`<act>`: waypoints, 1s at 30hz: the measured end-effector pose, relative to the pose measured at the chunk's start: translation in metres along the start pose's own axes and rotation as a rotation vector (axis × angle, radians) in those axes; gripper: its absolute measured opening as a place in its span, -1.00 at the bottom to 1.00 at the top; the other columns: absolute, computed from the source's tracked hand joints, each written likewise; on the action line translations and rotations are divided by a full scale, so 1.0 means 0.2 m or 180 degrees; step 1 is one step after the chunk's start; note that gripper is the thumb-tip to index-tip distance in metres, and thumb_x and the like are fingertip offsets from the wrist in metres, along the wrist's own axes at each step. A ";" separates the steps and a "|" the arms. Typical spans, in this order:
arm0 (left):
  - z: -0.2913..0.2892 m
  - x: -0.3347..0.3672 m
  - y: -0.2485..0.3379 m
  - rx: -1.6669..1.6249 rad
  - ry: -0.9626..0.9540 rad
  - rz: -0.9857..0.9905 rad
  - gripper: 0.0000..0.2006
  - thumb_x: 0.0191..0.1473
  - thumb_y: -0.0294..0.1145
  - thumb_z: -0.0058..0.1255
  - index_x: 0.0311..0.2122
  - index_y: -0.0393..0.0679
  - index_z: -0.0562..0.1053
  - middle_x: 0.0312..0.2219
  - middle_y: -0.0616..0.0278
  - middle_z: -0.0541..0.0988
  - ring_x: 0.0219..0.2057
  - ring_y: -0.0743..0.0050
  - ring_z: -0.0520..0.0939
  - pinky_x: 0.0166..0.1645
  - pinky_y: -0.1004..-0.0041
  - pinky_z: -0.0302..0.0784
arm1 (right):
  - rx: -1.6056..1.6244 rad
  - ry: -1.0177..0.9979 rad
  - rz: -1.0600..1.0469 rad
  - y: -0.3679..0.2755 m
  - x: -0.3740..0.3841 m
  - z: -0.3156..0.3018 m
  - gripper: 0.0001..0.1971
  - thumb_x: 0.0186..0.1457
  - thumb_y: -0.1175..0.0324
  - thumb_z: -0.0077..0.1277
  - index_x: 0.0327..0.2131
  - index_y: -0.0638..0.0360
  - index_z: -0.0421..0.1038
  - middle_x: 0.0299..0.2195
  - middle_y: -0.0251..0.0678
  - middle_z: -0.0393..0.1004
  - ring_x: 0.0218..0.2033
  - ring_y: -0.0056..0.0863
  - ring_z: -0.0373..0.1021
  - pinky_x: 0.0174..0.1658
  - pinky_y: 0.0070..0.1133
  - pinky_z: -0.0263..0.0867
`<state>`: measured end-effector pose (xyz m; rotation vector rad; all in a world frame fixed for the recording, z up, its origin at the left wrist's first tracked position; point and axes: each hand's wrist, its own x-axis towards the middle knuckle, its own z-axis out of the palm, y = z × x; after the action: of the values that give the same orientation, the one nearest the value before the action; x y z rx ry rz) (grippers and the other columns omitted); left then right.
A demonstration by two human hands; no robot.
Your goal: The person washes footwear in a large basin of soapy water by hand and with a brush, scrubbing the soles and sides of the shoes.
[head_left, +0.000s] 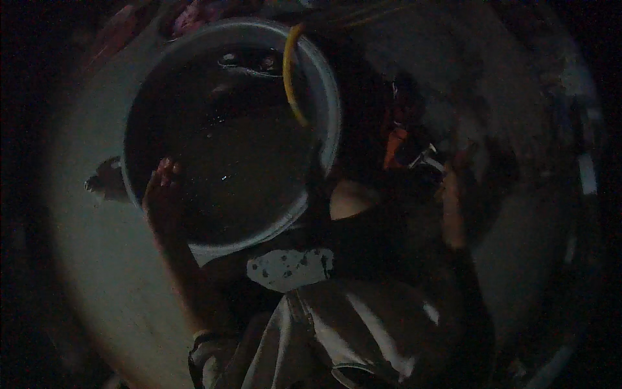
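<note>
A large round tub (329, 97) of dark liquid, seemingly water, stands in front of me to the left. My left hand (163, 181) is over the tub's left side, just inside the rim in the picture. Its fingers look curled together, and the gloom hides whatever they may hold. Off to the right, my right hand (451, 185) is closed around a pale, thin tool with a T-shaped head (427, 157), too dim to name exactly. An orange thing (394, 148) lies close to that head. A yellow hose (289, 71) bends over the far rim into the tub.
Shiny, dark rounded shapes (249, 63) show inside the tub's far part. Pinkish cloth-like things (191, 18) lie beyond it. A dark object (107, 178) sits against its left outside on the pale floor (91, 259). Most of the right side is very dark.
</note>
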<state>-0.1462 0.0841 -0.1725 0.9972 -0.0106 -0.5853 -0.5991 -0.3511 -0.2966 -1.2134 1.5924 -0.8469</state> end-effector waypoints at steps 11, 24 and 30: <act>0.25 -0.02 -0.01 -0.1016 0.0605 -0.0041 -0.75 -0.02 -0.41 -0.18 -0.23 -0.31 0.31 -0.28 0.07 0.40 -0.21 0.22 0.40 -0.05 0.36 0.28 | -0.0903 -0.2968 -0.1493 -0.73 -0.37 1.37 -0.28 -0.17 0.14 0.03 0.01 0.31 -0.03 -0.15 -0.19 0.24 -0.12 -0.40 0.18 -0.10 -0.55 0.10; 0.32 -0.14 0.06 -0.1259 0.0325 -0.0273 -0.69 -0.03 -0.37 -0.17 -0.17 -0.31 0.29 -0.37 0.13 0.46 -0.35 0.33 0.45 -0.15 0.39 0.32 | -0.2672 -0.2784 -0.2666 -0.43 -0.57 2.44 -0.42 -0.15 0.24 -0.05 -0.02 0.15 0.02 -0.10 -0.07 0.19 -0.06 -0.15 0.14 -0.04 -0.41 0.06; 0.35 -0.17 0.10 -0.1417 0.0556 -0.0395 -0.70 -0.05 -0.36 -0.15 -0.19 -0.30 0.31 -0.38 0.17 0.47 -0.40 0.37 0.45 -0.20 0.42 0.35 | -0.3466 -0.3072 -0.2831 -0.42 -0.64 2.48 -0.41 -0.16 0.24 -0.04 -0.01 0.14 0.01 -0.03 -0.08 0.11 -0.04 -0.16 0.12 -0.03 -0.40 0.07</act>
<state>-0.1854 0.0535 -0.1094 0.6140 0.3259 -0.5797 -0.0947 -0.2452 -0.3497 -2.6434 0.5566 0.3135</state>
